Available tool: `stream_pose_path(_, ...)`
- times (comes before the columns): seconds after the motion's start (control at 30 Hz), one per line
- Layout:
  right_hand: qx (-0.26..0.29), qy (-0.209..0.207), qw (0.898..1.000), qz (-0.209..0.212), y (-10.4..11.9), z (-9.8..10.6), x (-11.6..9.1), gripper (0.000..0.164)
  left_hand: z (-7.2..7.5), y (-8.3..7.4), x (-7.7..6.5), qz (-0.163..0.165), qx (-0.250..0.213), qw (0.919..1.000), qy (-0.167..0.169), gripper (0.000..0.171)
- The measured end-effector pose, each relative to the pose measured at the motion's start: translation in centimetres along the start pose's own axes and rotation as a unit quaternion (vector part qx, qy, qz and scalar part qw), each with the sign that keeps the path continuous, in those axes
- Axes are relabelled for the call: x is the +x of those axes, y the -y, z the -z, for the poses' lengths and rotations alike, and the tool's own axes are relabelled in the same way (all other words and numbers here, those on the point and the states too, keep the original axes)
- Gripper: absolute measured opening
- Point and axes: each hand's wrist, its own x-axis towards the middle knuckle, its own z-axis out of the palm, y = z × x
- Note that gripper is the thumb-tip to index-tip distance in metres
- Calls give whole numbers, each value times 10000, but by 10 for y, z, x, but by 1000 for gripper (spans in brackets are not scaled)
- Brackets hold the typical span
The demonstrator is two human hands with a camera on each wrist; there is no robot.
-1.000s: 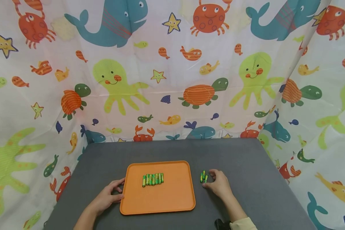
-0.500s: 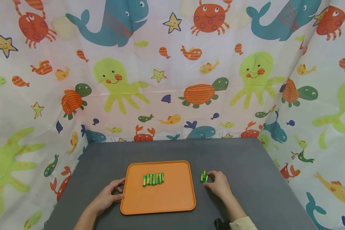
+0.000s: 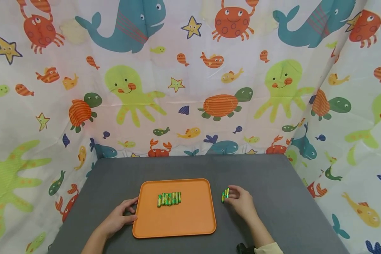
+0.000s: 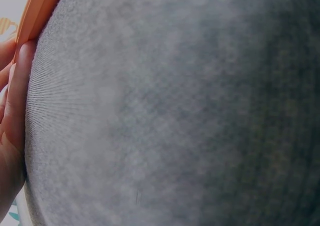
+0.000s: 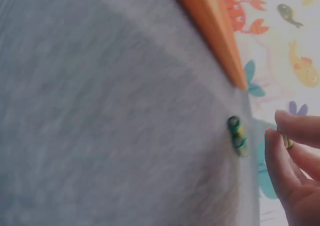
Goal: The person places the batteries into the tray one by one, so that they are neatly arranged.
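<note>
Between thumb and fingertips, my right hand pinches a small green-and-yellow battery, just right of the tray. Beside it, more batteries stay on the table; the right wrist view shows these batteries apart from the hand. The held battery is mostly covered by the fingers there. An orange rectangular tray carries a row of several matching batteries. Against the tray's left edge rests my left hand, its thumb and fingers touching the rim.
A grey table lies under everything. Behind it and along both sides hangs a white curtain printed with sea animals. A black object sits by the right sleeve at the front.
My right hand has picked up a battery from the small group and raised it slightly, its fingers shifting a little. The left hand, tray and row of batteries have stayed put.
</note>
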Motion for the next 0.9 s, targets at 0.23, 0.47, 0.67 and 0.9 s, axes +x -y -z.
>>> stream_pose_path(0.23, 559, 244, 9981, 104, 19, -3, 2, 54, 1, 0, 0, -3, -16, 10000, -5, 81)
stream_pose_path(0.47, 594, 358, 9974, 170, 35, -13, 1, 50, -2, 3, -2, 42, -32, 10000, -30, 81)
stream_pose_path(0.67, 604, 551, 9960, 364, 48, -25, 2, 46, -4, 6, -2, 82, -82, 9999, -52, 82)
stream_pose_path(0.9, 615, 755, 9938, 534, 63, -40, 7, 44, 0, 1, 2, 8, -137, 9999, 13, 83)
